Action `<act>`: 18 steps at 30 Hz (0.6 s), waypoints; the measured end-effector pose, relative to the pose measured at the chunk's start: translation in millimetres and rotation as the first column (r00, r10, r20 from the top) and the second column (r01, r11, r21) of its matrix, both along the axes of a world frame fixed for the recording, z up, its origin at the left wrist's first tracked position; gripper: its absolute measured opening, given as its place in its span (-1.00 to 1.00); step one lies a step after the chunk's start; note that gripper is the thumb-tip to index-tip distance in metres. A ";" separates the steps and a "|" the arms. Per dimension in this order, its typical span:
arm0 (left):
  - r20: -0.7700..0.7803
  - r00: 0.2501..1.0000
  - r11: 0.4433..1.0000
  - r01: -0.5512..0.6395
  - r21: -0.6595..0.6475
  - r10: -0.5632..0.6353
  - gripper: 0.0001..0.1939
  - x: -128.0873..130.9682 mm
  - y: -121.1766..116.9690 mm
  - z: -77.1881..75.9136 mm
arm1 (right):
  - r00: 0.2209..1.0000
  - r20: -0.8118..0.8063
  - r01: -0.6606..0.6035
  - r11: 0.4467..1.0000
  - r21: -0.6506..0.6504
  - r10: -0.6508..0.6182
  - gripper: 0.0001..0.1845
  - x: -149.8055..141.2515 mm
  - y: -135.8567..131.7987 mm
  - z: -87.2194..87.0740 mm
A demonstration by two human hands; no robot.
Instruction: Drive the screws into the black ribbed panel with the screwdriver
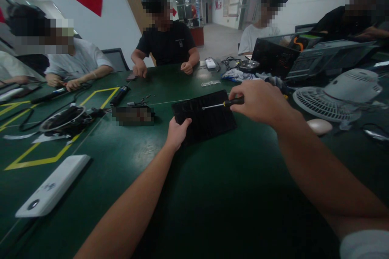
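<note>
My right hand (257, 101) is closed round the dark handle of a screwdriver (217, 105), which has a yellow band and a thin metal shaft. Its shaft points left over a flat black rectangular panel (209, 123), with the tip at or just above the surface; contact is unclear. The panel is tilted on the green table, and its exact kind does not show. At its lower left edge, my left hand (178, 131) grips it, thumb on top and the other fingers mostly hidden beneath.
A white box-shaped device (53, 186) lies at the near left. Beyond are a black cylinder (119, 96), a blurred-out object (133, 115) and a wired round part (62, 119). A fan (337, 93) and a mouse (319, 126) sit right. Several people sit around the table (243, 194).
</note>
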State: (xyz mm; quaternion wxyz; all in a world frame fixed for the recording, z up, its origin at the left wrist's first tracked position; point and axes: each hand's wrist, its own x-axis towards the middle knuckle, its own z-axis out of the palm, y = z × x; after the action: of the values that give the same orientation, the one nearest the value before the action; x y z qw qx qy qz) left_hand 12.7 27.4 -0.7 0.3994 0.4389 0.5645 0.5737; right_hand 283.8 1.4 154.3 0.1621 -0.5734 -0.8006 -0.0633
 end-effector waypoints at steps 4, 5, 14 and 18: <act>0.001 1.000 1.000 -0.004 0.001 0.004 -0.63 0.4 0.4 -0.1 | 1.000 -0.002 -0.009 1.000 -0.009 0.009 -0.76 0.2 0.4 -0.3; 0.001 1.000 1.000 -0.006 0.003 0.006 -0.63 0.5 0.7 -0.4 | 1.000 -0.002 -0.009 1.000 -0.012 0.009 -0.76 0.0 0.2 0.1; -0.004 1.000 1.000 0.001 0.002 -0.001 -0.62 -0.8 1.1 -2.2 | 1.000 0.013 0.017 0.999 -0.034 -0.017 -0.74 -1.8 -1.3 2.3; -0.003 1.000 1.000 -0.007 -0.006 0.007 -0.62 -1.9 2.2 -4.2 | 1.000 0.002 0.008 1.000 -0.023 -0.008 -0.75 -0.5 0.0 1.0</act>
State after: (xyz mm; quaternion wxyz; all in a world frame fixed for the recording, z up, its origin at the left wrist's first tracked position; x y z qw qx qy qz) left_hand 10.7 29.6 -4.8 0.3979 0.4364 0.5685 0.5727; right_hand 283.3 1.4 155.2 0.1545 -0.5782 -0.7992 -0.0552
